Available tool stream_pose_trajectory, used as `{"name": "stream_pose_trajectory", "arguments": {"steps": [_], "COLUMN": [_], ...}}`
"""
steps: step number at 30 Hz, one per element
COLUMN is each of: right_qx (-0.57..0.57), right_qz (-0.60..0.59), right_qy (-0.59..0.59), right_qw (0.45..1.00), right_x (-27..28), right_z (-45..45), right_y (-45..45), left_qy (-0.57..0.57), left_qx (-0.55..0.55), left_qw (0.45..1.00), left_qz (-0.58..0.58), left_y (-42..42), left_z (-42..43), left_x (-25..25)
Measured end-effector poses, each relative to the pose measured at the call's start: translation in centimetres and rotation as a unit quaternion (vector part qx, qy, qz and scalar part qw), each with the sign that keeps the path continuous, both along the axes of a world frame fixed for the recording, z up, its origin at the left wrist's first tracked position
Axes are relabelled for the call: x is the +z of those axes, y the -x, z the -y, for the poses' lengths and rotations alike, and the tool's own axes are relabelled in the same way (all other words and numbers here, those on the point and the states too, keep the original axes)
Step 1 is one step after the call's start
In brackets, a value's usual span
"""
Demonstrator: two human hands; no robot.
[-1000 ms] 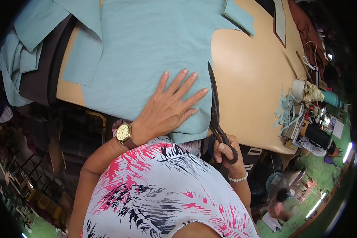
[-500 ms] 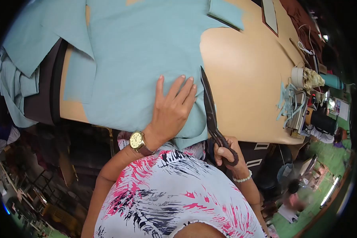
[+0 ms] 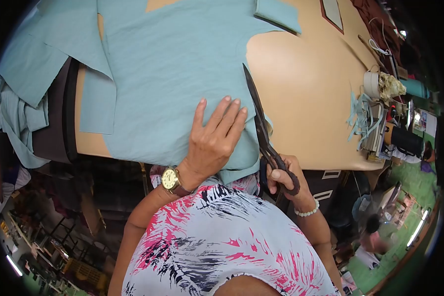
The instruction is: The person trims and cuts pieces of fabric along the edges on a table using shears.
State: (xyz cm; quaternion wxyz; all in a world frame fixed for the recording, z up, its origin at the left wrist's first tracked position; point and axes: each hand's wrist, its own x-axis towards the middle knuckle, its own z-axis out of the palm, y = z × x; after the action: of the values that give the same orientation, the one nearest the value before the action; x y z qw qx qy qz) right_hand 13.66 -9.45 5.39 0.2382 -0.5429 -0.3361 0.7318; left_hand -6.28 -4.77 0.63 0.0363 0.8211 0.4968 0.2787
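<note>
A large light-blue cloth [image 3: 167, 74] lies spread over the tan tabletop, its near edge hanging toward my body. Flat on the cloth rests my left hand [image 3: 214, 135], fingers stretched out and slightly spread. My right hand [image 3: 286, 180] is wrapped around the handles of black fabric scissors [image 3: 261, 123]. The blades point away from me along the cloth's right edge, and they look nearly closed. A small flap of blue fabric shows just right of the blades.
Folded blue fabric [image 3: 278, 15] sits at the far edge of the table [image 3: 315, 113]. Thin blue offcuts [image 3: 362, 116] lie at the right, near a white round container [image 3: 371, 84]. More blue fabric [image 3: 19, 113] hangs at the left. Drawers [image 3: 325, 190] are under the table.
The scissors' tips have shifted slightly away from me and to the left along the cloth edge. My left hand stays on the cloth. The whole view has tilted a little.
</note>
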Motion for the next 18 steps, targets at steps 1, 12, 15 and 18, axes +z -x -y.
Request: {"name": "stream_pose_trajectory", "arguments": {"steps": [1,12,15,18], "right_qx": [-0.001,-0.001,0.010,0.016], "right_qz": [0.000,0.007,0.023,0.033], "right_qy": [0.002,0.018,0.019,0.018], "right_qw": [1.000,1.000,0.999,0.999], "right_x": [0.04,0.65,0.94,1.02], "right_z": [-0.14,-0.79,-0.75,-0.66], "right_y": [0.10,0.16,-0.08,-0.18], "left_qy": [-0.002,-0.013,-0.010,-0.009], "left_qx": [-0.001,-0.017,-0.015,-0.011], "left_qw": [1.000,1.000,1.000,1.000], "left_qz": [0.001,0.009,0.014,0.016], "left_y": [0.01,0.25,0.21,0.21], "left_z": [-0.01,-0.03,0.03,0.07], "left_x": [-0.01,-0.06,-0.05,0.01]}}
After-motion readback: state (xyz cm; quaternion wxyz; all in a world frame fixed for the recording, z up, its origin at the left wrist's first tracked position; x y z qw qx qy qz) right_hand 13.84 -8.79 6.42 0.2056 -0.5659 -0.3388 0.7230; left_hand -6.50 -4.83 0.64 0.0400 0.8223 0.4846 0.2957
